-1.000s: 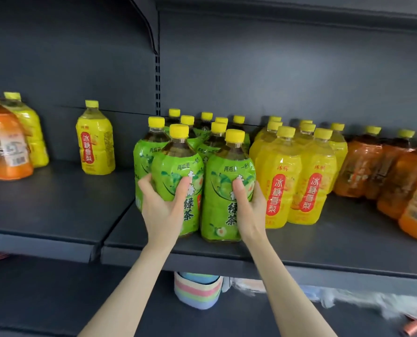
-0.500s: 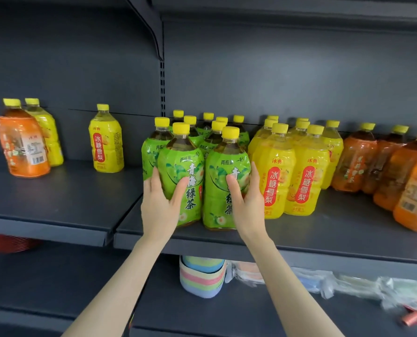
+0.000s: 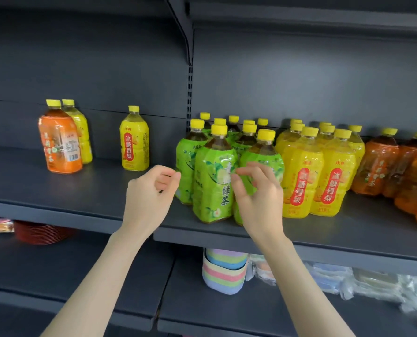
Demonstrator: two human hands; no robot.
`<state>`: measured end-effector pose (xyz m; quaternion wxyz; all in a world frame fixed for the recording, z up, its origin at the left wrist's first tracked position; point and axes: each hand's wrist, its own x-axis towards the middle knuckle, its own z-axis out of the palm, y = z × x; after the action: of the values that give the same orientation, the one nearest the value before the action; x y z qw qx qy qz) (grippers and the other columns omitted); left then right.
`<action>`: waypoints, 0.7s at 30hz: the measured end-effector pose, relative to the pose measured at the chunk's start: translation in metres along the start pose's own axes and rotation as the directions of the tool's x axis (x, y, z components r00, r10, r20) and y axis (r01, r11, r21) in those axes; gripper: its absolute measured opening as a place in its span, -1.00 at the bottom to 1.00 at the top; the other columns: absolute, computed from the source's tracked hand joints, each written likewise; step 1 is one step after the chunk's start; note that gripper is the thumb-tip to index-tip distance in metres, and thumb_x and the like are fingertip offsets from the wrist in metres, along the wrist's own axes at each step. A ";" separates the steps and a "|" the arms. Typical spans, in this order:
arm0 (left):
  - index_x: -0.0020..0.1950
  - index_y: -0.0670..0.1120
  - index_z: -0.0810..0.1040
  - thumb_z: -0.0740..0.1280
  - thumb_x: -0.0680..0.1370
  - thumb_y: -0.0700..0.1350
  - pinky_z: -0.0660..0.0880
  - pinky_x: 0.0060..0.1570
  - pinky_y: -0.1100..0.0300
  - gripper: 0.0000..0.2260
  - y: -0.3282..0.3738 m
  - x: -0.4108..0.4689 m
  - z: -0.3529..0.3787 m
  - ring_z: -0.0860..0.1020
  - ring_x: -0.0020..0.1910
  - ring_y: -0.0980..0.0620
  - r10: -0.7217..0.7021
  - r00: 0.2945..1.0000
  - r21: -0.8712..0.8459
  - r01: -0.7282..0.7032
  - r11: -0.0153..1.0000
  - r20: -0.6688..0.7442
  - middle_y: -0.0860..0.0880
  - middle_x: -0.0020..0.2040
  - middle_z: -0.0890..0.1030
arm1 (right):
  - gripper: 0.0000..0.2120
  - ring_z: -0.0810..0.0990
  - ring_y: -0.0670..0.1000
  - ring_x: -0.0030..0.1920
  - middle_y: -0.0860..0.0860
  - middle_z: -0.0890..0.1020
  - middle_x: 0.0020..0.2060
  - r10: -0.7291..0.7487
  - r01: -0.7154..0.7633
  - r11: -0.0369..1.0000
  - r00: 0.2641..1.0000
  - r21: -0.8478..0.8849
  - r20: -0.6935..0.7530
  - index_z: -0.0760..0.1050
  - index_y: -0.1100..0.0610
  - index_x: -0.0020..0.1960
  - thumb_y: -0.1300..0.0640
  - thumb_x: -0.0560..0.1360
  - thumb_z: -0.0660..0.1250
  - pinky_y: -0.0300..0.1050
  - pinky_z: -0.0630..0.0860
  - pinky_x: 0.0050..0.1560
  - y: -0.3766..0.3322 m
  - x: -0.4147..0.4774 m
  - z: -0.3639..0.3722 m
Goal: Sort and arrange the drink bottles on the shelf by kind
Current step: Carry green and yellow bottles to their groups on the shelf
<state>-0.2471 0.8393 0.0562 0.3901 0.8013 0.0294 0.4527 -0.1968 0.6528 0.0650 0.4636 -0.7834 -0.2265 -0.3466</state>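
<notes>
Green tea bottles [image 3: 213, 181] sit bunched on the shelf [image 3: 348, 229], left hand [image 3: 151, 193] just beside them and right hand [image 3: 258, 195] in front, both loosely curled, holding nothing.

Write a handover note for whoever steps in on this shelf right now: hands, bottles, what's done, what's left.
Left hand: loosely curled, holding nothing, just left of the green tea bottles.
Right hand: loosely curled in front of the green tea bottles, gripping none.
Right shelf section: green tea bottles, then the yellow pear-drink group, then the orange group.
Left shelf section: a stray orange bottle, a yellow bottle behind it, and a lone yellow bottle.
Done: three kinds grouped on the right.
Left: probably move the three strays to their groups.
</notes>
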 end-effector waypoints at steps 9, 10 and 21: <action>-0.10 -0.01 0.61 0.36 0.53 -0.10 0.45 -0.14 0.47 -0.94 -0.101 0.005 -0.119 0.61 -0.19 0.21 -0.074 0.997 -0.034 0.075 0.997 0.030 0.14 -0.24 0.65 | -0.89 0.57 0.03 -0.06 0.03 0.62 -0.04 0.081 -0.093 0.988 0.993 0.126 0.091 0.60 0.17 0.01 0.17 0.55 0.33 0.07 0.52 0.01 -0.084 -0.040 0.130; -0.10 -0.02 0.61 0.36 0.53 -0.10 0.46 -0.14 0.47 -0.94 -0.114 0.007 -0.132 0.61 -0.19 0.21 -0.078 0.997 -0.030 0.079 0.996 0.029 0.14 -0.24 0.65 | -0.89 0.58 0.03 -0.05 0.02 0.62 -0.05 0.099 -0.111 0.985 0.990 0.133 0.097 0.60 0.16 0.02 0.17 0.55 0.33 0.08 0.52 0.01 -0.092 -0.044 0.145; -0.06 0.04 0.57 0.37 0.53 -0.11 0.40 -0.21 0.57 -0.95 -0.205 0.083 -0.201 0.56 -0.13 0.36 -0.077 0.996 -0.032 0.076 0.997 -0.040 0.24 -0.18 0.59 | -0.86 0.59 0.01 -0.06 0.02 0.64 -0.01 0.075 -0.094 0.988 0.986 0.122 0.152 0.58 0.13 0.06 0.12 0.56 0.31 0.10 0.56 0.00 -0.158 -0.011 0.268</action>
<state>-0.2863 1.1352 0.0385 0.4185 0.7840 0.0614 0.4544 -0.2220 0.9632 0.0586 0.5096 -0.7840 -0.2485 -0.2528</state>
